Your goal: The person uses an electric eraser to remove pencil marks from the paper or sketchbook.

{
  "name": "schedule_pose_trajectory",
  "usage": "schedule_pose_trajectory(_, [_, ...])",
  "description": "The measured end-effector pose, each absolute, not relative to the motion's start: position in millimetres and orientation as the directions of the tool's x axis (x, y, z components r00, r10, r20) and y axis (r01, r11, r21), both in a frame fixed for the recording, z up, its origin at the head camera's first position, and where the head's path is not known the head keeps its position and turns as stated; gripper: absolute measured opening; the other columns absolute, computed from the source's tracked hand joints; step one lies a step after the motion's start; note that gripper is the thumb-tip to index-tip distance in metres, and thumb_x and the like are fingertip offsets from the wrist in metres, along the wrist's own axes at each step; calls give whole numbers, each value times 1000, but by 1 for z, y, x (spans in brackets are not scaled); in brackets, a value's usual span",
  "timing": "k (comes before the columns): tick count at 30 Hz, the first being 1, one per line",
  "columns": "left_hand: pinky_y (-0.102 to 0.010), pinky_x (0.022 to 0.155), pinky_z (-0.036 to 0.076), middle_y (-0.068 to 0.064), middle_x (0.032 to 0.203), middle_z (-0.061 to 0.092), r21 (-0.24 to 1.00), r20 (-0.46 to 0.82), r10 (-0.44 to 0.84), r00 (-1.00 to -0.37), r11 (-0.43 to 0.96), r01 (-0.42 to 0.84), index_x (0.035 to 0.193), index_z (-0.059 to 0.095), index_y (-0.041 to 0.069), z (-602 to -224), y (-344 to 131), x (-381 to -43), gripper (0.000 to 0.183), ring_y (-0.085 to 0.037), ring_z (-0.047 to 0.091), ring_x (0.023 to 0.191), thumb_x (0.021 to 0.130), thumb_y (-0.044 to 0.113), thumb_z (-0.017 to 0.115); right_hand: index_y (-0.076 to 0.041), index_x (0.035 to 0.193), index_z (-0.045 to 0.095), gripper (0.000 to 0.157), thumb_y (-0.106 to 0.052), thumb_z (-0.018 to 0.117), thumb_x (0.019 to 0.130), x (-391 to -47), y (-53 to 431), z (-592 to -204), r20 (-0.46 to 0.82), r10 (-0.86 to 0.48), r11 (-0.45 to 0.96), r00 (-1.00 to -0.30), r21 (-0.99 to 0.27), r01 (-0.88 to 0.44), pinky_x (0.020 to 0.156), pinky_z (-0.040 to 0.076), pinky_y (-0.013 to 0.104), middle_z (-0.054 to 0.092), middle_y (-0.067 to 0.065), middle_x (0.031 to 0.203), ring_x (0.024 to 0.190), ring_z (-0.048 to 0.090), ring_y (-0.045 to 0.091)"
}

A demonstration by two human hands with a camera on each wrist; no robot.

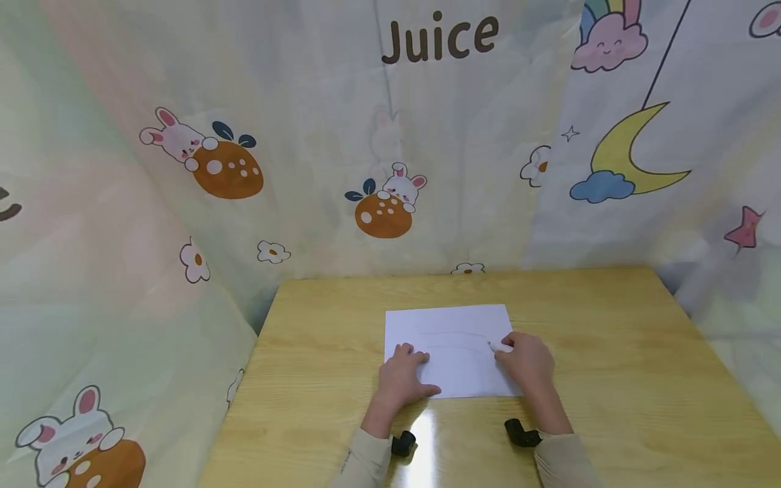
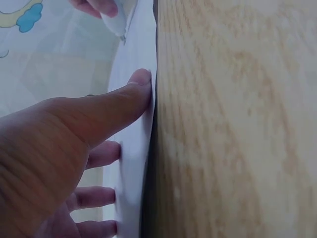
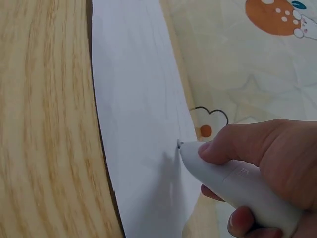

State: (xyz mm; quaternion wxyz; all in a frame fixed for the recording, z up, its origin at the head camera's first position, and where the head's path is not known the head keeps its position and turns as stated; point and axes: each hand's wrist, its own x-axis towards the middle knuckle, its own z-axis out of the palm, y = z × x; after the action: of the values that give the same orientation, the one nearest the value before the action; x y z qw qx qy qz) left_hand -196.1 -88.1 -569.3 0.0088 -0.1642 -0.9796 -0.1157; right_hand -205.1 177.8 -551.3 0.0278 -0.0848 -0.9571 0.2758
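A sheet of white paper (image 1: pixel 454 376) lies on the wooden table, with faint curved lines across its upper half. My left hand (image 1: pixel 401 376) presses on the paper's left side with its fingers spread. In the left wrist view the thumb (image 2: pixel 119 106) rests near the paper's front edge. My right hand (image 1: pixel 529 362) grips a thick white pen-like tool (image 3: pixel 237 183) at the paper's right side. The tool's small, dark metallic tip touches the sheet near the right end of the lines. Whether the tip is a blade or a writing point, I cannot tell.
The wooden table (image 1: pixel 305 379) extends around the paper on all sides. A printed cloth (image 1: pixel 317 135) hangs behind and beside it. Black wrist-worn pieces (image 1: pixel 521 434) sit at both cuffs, above the table's near part.
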Motion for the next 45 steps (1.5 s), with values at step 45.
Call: schedule_pose_trajectory(45, [-44,67,50,-11,121,54,279,66,324,-944,902,329,122,69,23,-576,-90,-190,68,-27,56,100,66,60,81,-7,91,74,20,-20,75,77,-199,184,-563,91,189,803,-978,-587,101,57,47,43,71,11,88,73,64,27])
